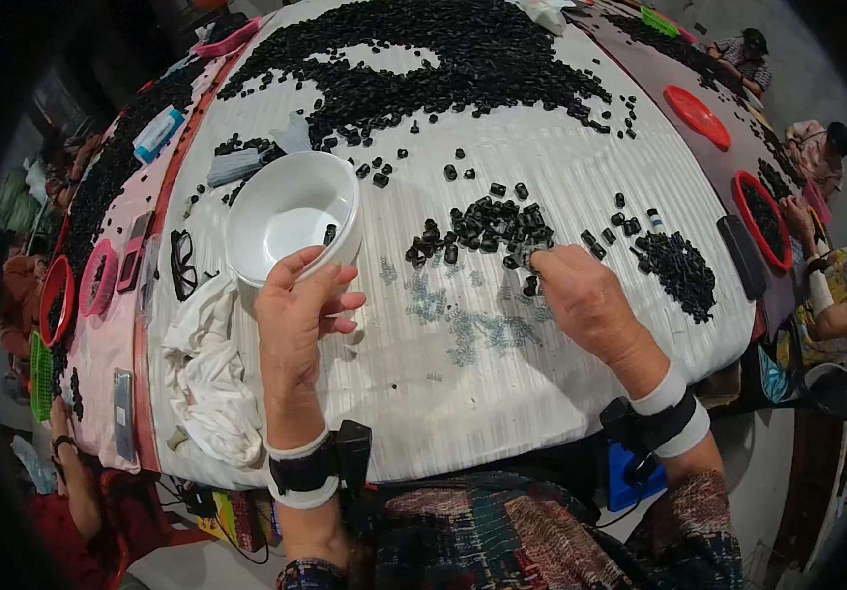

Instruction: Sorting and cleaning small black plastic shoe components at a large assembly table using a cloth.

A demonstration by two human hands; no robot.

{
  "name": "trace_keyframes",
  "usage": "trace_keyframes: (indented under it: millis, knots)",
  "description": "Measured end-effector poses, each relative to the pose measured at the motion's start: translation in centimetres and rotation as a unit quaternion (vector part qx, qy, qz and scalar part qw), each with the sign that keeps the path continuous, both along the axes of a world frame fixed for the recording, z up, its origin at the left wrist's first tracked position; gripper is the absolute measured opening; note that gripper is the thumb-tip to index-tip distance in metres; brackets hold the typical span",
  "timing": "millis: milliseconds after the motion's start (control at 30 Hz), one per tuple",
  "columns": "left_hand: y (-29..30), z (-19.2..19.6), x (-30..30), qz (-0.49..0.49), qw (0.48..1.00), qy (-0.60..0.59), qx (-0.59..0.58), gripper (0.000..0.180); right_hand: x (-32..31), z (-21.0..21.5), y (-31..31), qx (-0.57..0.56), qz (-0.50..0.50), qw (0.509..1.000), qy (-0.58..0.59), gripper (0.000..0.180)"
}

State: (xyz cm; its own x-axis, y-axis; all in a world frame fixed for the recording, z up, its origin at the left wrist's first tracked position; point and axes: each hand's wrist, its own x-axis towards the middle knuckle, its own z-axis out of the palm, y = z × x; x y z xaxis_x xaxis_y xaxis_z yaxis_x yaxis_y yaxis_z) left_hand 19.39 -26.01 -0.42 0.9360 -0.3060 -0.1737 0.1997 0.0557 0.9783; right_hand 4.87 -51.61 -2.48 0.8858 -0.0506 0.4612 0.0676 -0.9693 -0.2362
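Note:
My left hand [303, 300] is beside the near rim of a white plastic bowl [276, 182], its fingers apart and nothing seen between them. Inside the bowl lies one small black piece [330, 234]. My right hand [585, 300] has its fingers pinched together at the edge of a small heap of black barrel-shaped plastic pieces [492, 224]; whatever is in the pinch is hidden. Small metal springs [463, 329] lie scattered on the white cloth between my hands. Right of my right hand sits a pile of slim black pieces [677, 273].
A large heap of black pieces [472, 59] covers the far table. On the left lie a white cloth [209, 374], eyeglasses [183, 265] and grey gloves [236, 167]. A dark phone [741, 258] rests at the right edge. People sit at both sides with red baskets [763, 221].

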Motion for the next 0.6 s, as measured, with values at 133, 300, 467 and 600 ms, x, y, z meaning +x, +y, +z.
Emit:
trace_keyframes:
  millis: [133, 300, 467, 600]
  knots:
    - [0.4, 0.0, -1.1, 0.005, 1.0, 0.008, -0.015, 0.036, 0.1, -0.3, 0.6, -0.004, 0.008, 0.999, 0.04, 0.026]
    - [1.2, 0.0, -1.6, -0.013, 0.999, -0.004, -0.049, 0.032, 0.5, -0.4, 0.6, 0.011, -0.029, 0.996, 0.084, 0.029]
    - [0.5, 0.9, -2.5, -0.044, 0.996, -0.019, -0.079, 0.026, 0.4, -0.6, 0.2, 0.025, -0.023, 0.998, 0.058, 0.03]
    - [-1.4, 1.4, -3.0, -0.116, 0.99, 0.011, -0.076, 0.02, 0.1, -0.8, 0.2, 0.022, 0.002, 0.997, 0.07, 0.03]
